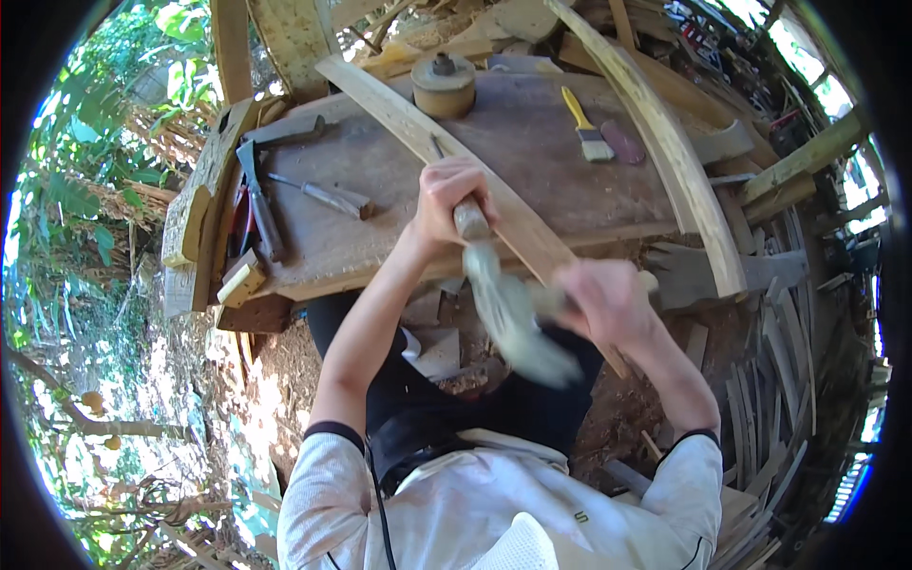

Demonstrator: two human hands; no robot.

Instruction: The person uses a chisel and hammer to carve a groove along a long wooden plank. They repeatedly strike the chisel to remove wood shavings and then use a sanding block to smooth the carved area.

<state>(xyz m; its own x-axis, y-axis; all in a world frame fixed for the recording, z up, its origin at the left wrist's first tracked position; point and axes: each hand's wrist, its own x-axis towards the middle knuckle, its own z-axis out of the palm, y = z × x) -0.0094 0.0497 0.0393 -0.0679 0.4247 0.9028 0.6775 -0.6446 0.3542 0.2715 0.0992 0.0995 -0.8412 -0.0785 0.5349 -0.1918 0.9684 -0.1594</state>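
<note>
My left hand (pixel 451 195) is closed around a chisel (pixel 470 220); its round wooden handle end sticks out toward me and a thin dark metal tip shows beyond the fist. The tip is over a long narrow wooden strip (pixel 527 228), which slants across the workbench (pixel 589 199) and over its near edge toward my lap. In my right hand (pixel 608 302), smeared by motion, is a wooden-handled mallet (pixel 518 323). Its pale head is blurred and lies just below the chisel's handle end; whether they touch I cannot tell.
Left on the bench lie a hatchet-like tool (pixel 258 199), red-handled pliers (pixel 239 223) and another slim tool (pixel 323 195). Farther back stand a round pot (pixel 444 90) and a yellow-handled brush (pixel 584 128). A long curved timber (pixel 665 138) borders the right; thin offcuts (pixel 784 351) pile beyond.
</note>
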